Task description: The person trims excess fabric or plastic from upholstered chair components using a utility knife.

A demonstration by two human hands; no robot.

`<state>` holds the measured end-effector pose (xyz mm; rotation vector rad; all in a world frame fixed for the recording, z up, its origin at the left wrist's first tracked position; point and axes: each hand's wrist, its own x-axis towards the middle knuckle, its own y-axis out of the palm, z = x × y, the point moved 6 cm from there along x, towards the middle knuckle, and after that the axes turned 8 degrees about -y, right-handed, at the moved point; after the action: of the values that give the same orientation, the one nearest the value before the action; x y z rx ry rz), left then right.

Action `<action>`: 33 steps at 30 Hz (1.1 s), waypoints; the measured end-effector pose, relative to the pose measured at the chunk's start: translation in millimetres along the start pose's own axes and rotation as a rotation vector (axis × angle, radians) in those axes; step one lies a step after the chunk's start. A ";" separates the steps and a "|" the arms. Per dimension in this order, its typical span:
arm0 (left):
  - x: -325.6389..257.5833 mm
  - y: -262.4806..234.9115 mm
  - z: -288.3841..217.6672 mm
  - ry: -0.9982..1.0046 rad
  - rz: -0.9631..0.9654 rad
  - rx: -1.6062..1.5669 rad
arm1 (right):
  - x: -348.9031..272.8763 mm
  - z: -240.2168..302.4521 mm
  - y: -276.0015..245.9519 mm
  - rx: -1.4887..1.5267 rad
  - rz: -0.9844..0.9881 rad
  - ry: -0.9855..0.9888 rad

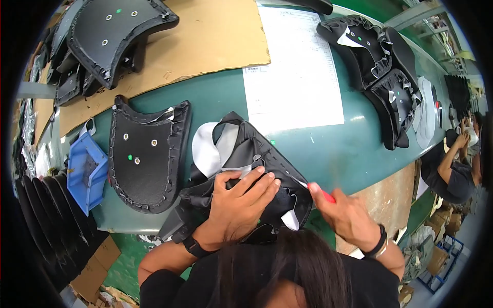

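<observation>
A black upholstered cushion panel (277, 161), its cover partly loose and folded with white lining, lies at the near edge of the table. My left hand (239, 203) presses flat on it, fingers stretched out and slightly apart. In my right hand (349, 215) is a red-handled tool (328, 196) with a thin metal shaft; its exact kind is hard to make out. The shaft touches or nearly touches the panel's right edge. Left of my left hand lies another black panel (146, 161), its cover gathered around the rim, with small metal eyelets and a green dot.
A blue plastic bin (87, 172) stands at the table's left edge. Several finished black panels (115, 36) are stacked on cardboard (215, 36). A printed paper sheet (292, 77) lies at the far middle. More black cushions (393, 100) sit at the right; a person (452, 164) works beyond.
</observation>
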<state>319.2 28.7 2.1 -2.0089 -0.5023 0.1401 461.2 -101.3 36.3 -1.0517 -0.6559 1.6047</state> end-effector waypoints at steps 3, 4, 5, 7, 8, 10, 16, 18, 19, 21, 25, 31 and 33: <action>4.7 -1.3 -2.6 -0.012 0.013 0.004 | -45.7 6.5 15.9 0.088 0.020 0.162; 8.2 -3.9 -4.2 -0.026 0.025 0.010 | -49.0 7.7 18.4 0.093 0.020 0.172; 17.1 -8.5 -11.1 -0.033 0.043 0.008 | -51.1 8.8 19.0 0.135 -0.041 0.183; 35.8 -4.3 -20.2 0.047 0.086 -0.032 | -52.8 9.3 17.5 0.163 -0.121 0.212; 43.6 -1.2 -22.2 0.109 0.124 -0.065 | -51.4 8.3 18.0 0.169 -0.124 0.214; 46.3 8.8 -18.4 0.285 0.056 -0.080 | -52.4 8.9 18.9 0.177 -0.136 0.231; 45.5 20.8 -22.1 0.273 0.410 -0.380 | -49.9 5.7 24.3 0.228 -0.239 0.181; 48.3 23.0 -31.5 0.242 0.384 -0.206 | -39.3 3.8 16.1 0.211 -0.231 0.177; 50.5 25.2 -31.5 0.212 0.353 -0.032 | -35.8 3.7 13.2 0.191 -0.223 0.171; 52.9 27.2 -25.6 0.225 0.332 -0.214 | -35.1 3.5 19.3 0.221 -0.208 0.191; 65.7 13.0 -10.2 0.169 0.275 -0.805 | -59.6 14.8 40.7 0.311 -0.240 0.343; 82.5 9.2 9.7 -0.369 0.146 -1.623 | -60.8 7.2 36.3 0.315 -0.351 0.378; 95.5 0.8 3.4 -0.198 0.154 -0.692 | -33.7 -10.1 12.5 0.134 -0.350 0.306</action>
<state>405.0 70.0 10.8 -2.7308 -0.5708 0.2916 466.1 -138.0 31.4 -0.9949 -0.4854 1.1407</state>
